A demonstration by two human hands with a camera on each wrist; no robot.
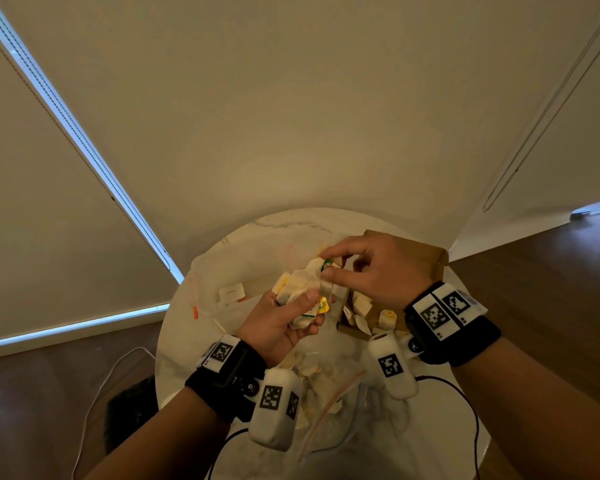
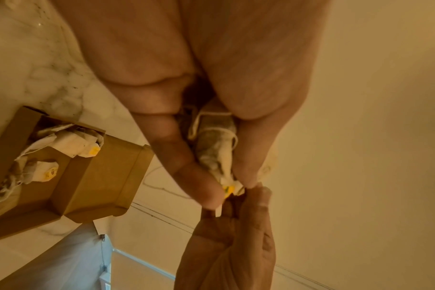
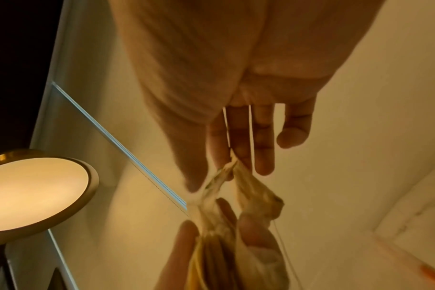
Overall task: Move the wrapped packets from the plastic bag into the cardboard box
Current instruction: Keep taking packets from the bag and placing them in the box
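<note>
Tea bags [image 1: 300,292] sat bunched in the left hand [image 1: 280,323], fingers curled round them above the marble worktop [image 1: 184,327]; the right hand [image 1: 378,271] pinched one, just beside the cardboard box [image 1: 437,261] holding others.

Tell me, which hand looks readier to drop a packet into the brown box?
The right hand: it pinches one white wrapped packet beside the brown cardboard box; the left hand holds the bunch.

Your left hand [image 1: 284,320] above the round table [image 1: 194,327], holding a bunch of tea bags [image 1: 300,289], your right hand [image 1: 378,268] pinching its top, cardboard box [image 1: 430,263] right of them holding tea bags, plastic bag [image 1: 329,386] nearest you.
</note>
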